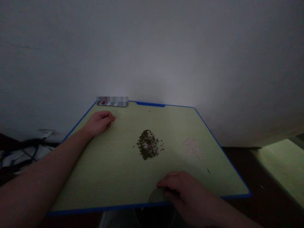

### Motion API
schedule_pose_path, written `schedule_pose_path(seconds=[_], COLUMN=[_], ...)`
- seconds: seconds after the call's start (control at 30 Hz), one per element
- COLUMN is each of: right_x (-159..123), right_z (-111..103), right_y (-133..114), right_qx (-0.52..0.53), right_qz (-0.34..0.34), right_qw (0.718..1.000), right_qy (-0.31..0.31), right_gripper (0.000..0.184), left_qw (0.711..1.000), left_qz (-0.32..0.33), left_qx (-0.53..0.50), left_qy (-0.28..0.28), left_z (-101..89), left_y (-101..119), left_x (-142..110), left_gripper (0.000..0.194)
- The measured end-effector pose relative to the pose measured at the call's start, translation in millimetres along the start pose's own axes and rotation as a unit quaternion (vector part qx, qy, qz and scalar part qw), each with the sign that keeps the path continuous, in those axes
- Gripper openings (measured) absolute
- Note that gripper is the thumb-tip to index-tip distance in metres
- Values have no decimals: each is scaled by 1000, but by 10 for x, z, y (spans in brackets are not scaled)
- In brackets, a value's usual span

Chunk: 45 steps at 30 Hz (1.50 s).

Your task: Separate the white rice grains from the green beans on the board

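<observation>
The light is dim, so small details are hard to make out. A heap of small dark bits (143, 148), with pale ones showing among them, lies near the middle of the pale tabletop (114, 177); a few strays sit just off its right side (whether they are seeds or beans, I cannot tell). Farther right is a spread of pale grains (192, 148), so close in colour to the surface that its outline nearly fades. A thin dark sliver (208, 170) lies on the near side of those grains.

The left hand (99, 122) is at the far left of the tabletop, narrow, its fingers curled in; the palm is hidden, so I cannot tell whether anything is inside. Beyond it, along the far edge, is a flat phone-like object (112, 103), mostly masked by blurred blocks.

The right hand (178, 186) is at the near edge, fingers bent at a see-through round object (156, 195). The hand covers part of that object, and I cannot tell whether it is gripped or only touched. Below the edge, a dark shape (154, 218) is cut off by the bottom of the view. Both forearms run out of sight, and the cables (14, 155) at left are lost in shadow.
</observation>
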State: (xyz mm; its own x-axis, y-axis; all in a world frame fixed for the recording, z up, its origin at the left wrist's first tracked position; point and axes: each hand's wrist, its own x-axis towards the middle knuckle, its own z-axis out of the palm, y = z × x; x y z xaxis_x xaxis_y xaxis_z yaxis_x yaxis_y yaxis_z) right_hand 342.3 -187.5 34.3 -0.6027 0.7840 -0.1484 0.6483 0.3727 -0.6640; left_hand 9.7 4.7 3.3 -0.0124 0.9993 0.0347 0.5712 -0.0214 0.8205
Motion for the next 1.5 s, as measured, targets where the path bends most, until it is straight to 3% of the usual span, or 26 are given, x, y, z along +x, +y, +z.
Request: schedule_pose_path(seconds=[0.1,0.27,0.33,0.4,0.67,0.97,1.33,1.5], right_x=[-14,227,388,564,1094,1035,1359,1127], right_z=[-216,-749,-902,-986,-848,-703,-613,-786], right_y=[66,397,530,614,626,706,697,802], right_qx=[-10,-27,-60,-126,-166,-121,-83,-85], right_qz=[-40,-142,-144,-95,29,119,58,2], right_qw=[998,971,965,969,966,964,967,972], right_qy=[39,189,209,192,195,207,236,218], right_gripper=[29,18,18,19,24,27,26,23], left_qw=[1000,1000,1000,1000,1000,1000,1000,1000], left_qz=[-2,2,1,-5,2,8,-3,1], left_qx=[1,-11,-11,-7,-2,-3,-7,-10], left_qy=[0,-12,-13,-10,-3,-3,-6,-12], left_z=[1,2,3,6,3,6,7,0], left_y=[-18,-33,-18,8,24,33,43,24], left_x=[12,23,19,8,-11,-3,-13,-3], left_gripper=[24,24,22,22,24,23,22,22])
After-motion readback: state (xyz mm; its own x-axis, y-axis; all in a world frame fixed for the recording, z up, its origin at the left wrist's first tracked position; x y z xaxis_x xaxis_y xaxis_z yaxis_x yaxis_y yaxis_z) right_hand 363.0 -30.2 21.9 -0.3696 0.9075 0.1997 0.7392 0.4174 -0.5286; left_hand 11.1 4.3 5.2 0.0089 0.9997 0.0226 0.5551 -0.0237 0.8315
